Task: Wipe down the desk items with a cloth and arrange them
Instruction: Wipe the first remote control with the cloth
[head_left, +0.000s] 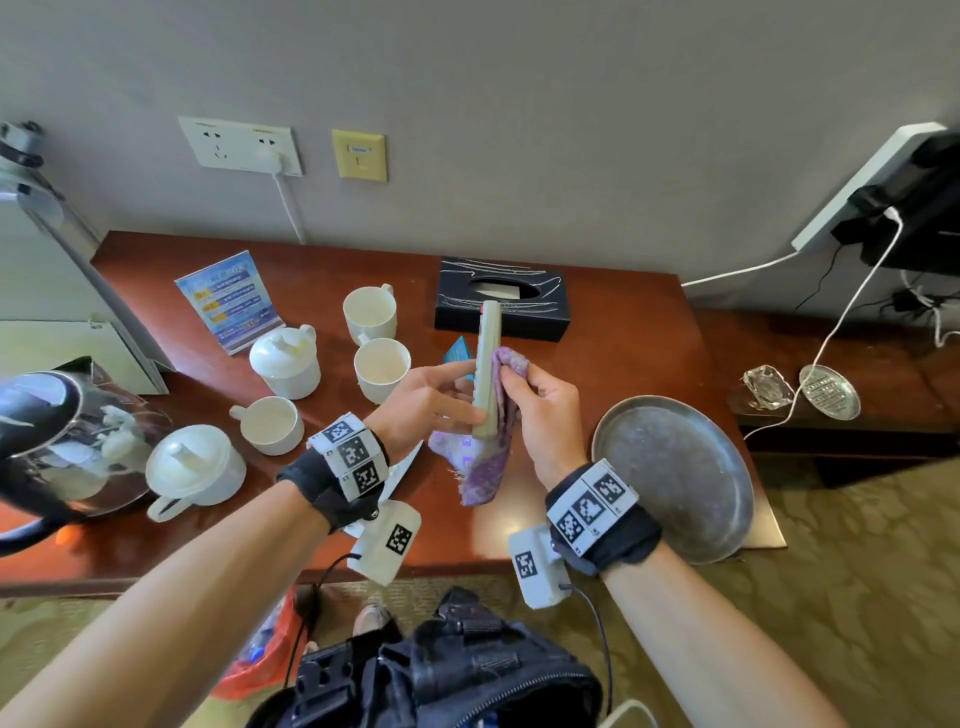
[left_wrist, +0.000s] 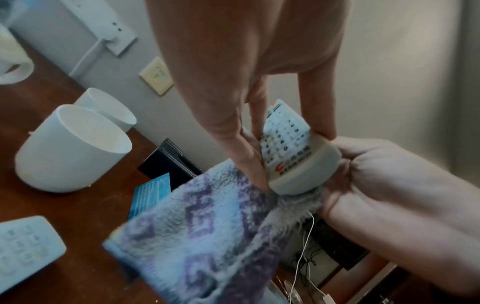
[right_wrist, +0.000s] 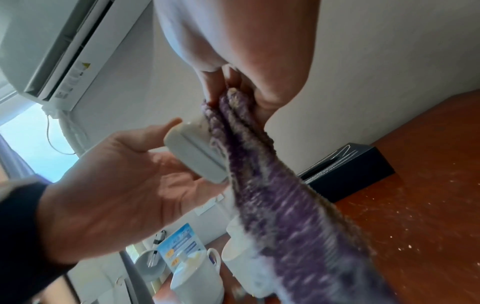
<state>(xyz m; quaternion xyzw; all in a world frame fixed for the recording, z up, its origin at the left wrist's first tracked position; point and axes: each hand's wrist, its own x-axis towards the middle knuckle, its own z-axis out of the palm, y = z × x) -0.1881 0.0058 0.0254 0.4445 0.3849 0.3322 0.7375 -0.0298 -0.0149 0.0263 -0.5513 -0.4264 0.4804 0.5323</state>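
Left hand (head_left: 426, 395) pinches pale remote (head_left: 487, 364); right hand (head_left: 545, 415) grips purple patterned cloth (head_left: 488, 462).

Head looks down; both wrists close on remote (head_left: 487, 364).

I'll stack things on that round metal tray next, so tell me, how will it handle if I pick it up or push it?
The metal tray looks thin, shallow and rigid, so probably light and stiff. It lies flat, so it should slide on the polished desk rather than tip. Its near rim sits at the desk's front edge, so a push toward you might drop it.
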